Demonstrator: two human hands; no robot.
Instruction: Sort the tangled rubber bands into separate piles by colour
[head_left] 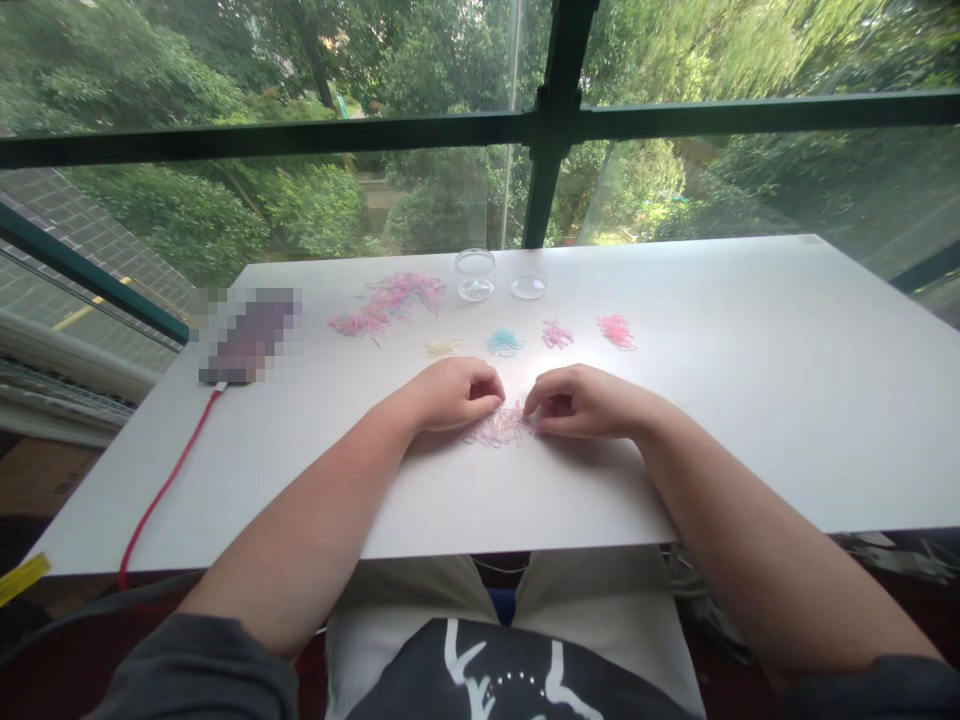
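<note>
A loose pile of pale pink and clear small rubber bands (496, 430) lies on the white table in front of me. My left hand (459, 390) rests at the pile's upper left, its fingers curled and the thumb close to the index finger. At the pile's right edge is my right hand (581, 402), with thumb and fingertips drawn together on the bands. Anything within either pinch is too small to make out. Beyond my hands sit little separate heaps: yellow bands (443, 347), blue bands (505, 342), purple-pink bands (557, 333) and bright pink bands (616, 331).
A larger mixed heap of bands (394, 302) spreads at the back left. Near it stand a clear round container (475, 264) and a clear round dish (529, 288). A blurred-out device (251, 335) with a red cable (176, 470) lies left. Windows border the table's far side.
</note>
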